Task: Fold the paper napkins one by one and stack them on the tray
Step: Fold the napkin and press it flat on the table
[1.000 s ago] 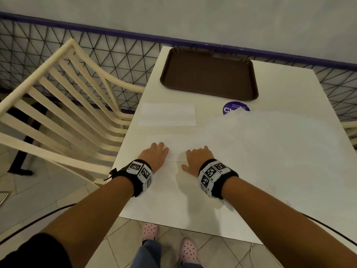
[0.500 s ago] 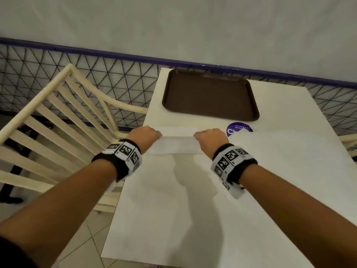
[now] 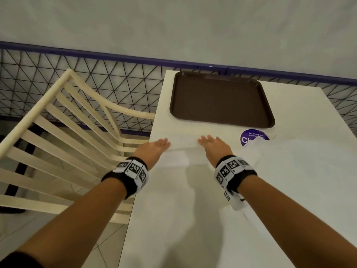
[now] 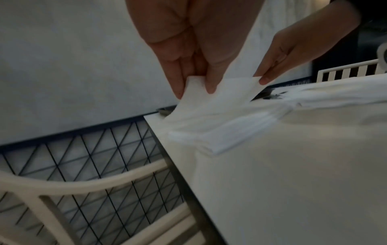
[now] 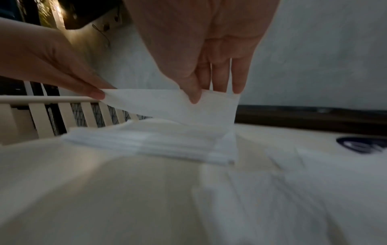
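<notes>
White table (image 3: pixel 193 219): brown tray (image 3: pixel 222 99) at far end, napkin stack (image 3: pixel 179 157) near left edge, purple sticker (image 3: pixel 253 139).

Person, two bare forearms; left hand (image 3: pixel 153 149) and right hand (image 3: pixel 214 147) ungloved; each wrist wrapped in a black band (image 3: pixel 125 177) faced with white tiles printed with black square-code markers; right band (image 3: pixel 234 172) trailing a loose white tag with one more marker; dark sleeve edge (image 3: pixel 17 261) at lower left.
</notes>
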{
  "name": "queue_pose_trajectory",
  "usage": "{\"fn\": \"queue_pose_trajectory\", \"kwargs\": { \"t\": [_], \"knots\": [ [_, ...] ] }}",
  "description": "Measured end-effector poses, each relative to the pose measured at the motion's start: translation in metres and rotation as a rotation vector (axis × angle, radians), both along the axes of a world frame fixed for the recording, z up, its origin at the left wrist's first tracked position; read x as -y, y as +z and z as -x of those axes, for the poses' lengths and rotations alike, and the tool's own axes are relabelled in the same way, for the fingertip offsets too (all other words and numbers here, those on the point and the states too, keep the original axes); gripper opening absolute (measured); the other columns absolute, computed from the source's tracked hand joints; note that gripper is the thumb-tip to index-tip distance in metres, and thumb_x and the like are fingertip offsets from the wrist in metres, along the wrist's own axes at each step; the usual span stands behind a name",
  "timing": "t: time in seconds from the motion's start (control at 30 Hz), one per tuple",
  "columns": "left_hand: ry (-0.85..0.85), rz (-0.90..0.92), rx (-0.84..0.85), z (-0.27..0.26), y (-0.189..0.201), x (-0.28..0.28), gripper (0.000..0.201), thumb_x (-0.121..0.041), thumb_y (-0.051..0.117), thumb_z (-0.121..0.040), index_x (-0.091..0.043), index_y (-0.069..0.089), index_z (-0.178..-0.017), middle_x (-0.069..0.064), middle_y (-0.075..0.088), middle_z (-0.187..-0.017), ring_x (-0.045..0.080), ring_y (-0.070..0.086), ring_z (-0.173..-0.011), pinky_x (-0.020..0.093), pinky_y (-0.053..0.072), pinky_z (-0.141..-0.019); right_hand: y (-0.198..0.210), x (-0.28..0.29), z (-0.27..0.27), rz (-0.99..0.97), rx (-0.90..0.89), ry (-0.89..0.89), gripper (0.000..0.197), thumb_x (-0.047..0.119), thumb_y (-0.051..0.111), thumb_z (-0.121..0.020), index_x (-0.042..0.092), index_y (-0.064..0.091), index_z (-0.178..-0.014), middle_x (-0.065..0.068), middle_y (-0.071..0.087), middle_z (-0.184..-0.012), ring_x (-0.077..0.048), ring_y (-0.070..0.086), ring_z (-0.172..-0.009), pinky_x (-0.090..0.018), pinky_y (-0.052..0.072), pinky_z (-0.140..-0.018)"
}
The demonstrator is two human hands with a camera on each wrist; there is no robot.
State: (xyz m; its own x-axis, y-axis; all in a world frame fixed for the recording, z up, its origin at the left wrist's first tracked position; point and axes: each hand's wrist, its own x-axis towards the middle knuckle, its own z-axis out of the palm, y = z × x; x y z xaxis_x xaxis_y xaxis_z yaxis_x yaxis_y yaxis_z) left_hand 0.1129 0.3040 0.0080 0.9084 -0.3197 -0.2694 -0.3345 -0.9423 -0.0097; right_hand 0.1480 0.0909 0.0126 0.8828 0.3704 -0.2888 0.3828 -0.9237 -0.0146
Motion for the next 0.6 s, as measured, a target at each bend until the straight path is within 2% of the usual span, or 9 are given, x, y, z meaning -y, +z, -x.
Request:
{"fn": "queue_pose_trajectory", "kwargs": {
  "t": [0.07,0.17,0.3,0.37,0.47,0.6],
  "knots": [
    [-0.006,0.014,-0.067,0.006,-0.013,0.001,0.061,0.005,0.029,-0.095,-0.019,0.012,-0.149,0.0,0.006,-0.157,0.019,0.026,-0.141,0.031,0.03,-0.109,-0.017,0.001,0.007,0.001,-0.053,0.007,0.058,-0.008,0.025,-0.094,0.016,0.023,-0.147,-0.002,0.02,-0.155,-0.022,0.021,-0.143,-0.034,0.018,-0.118],
    [-0.003,0.008,-0.113,0.01,-0.026,0.003,0.061,0.007,0.027,-0.095,-0.018,0.012,-0.149,-0.002,0.005,-0.157,0.019,0.027,-0.14,0.032,0.035,-0.106,-0.03,0.002,0.015,-0.007,-0.124,-0.006,0.059,-0.008,0.023,-0.095,0.015,0.018,-0.148,-0.002,0.013,-0.157,-0.019,0.014,-0.145,-0.033,0.012,-0.119],
    [-0.002,0.02,-0.119,0.012,-0.033,0.003,0.054,0.002,0.027,-0.097,-0.015,0.017,-0.148,-0.001,0.01,-0.156,0.017,0.03,-0.138,0.032,0.039,-0.104,-0.034,0.002,0.02,-0.033,-0.145,-0.024,0.056,-0.005,0.024,-0.095,0.015,0.019,-0.148,-0.001,0.015,-0.156,-0.022,0.02,-0.142,-0.033,0.019,-0.117],
    [-0.014,0.007,-0.135,0.013,-0.036,0.004,0.048,-0.011,0.029,-0.1,-0.012,0.019,-0.147,0.001,0.012,-0.156,0.014,0.024,-0.14,0.03,0.037,-0.107,-0.034,0.002,0.02,-0.026,-0.174,-0.033,0.054,-0.001,0.025,-0.097,0.014,0.017,-0.148,-0.002,0.01,-0.157,-0.022,0.018,-0.143,-0.034,0.02,-0.117],
    [0.031,-0.012,-0.19,0.015,-0.038,0.007,0.054,-0.034,0.028,-0.101,-0.009,0.017,-0.147,0.002,0.007,-0.157,0.015,0.012,-0.144,0.03,0.025,-0.114,-0.034,0.002,0.026,0.005,-0.196,-0.01,0.049,0.013,0.024,-0.101,0.01,0.012,-0.149,-0.005,0.005,-0.158,-0.022,0.012,-0.145,-0.035,0.016,-0.118],
    [0.014,-0.111,-0.081,0.015,-0.024,0.023,0.053,-0.042,0.023,-0.099,-0.012,0.034,-0.142,0.001,0.025,-0.152,0.02,0.025,-0.138,0.032,0.019,-0.114,-0.026,0.029,0.04,-0.048,-0.169,-0.108,0.048,0.023,0.021,-0.103,0.01,0.015,-0.148,-0.005,0.009,-0.158,-0.019,0.011,-0.146,-0.034,0.011,-0.119]
  ]
}}
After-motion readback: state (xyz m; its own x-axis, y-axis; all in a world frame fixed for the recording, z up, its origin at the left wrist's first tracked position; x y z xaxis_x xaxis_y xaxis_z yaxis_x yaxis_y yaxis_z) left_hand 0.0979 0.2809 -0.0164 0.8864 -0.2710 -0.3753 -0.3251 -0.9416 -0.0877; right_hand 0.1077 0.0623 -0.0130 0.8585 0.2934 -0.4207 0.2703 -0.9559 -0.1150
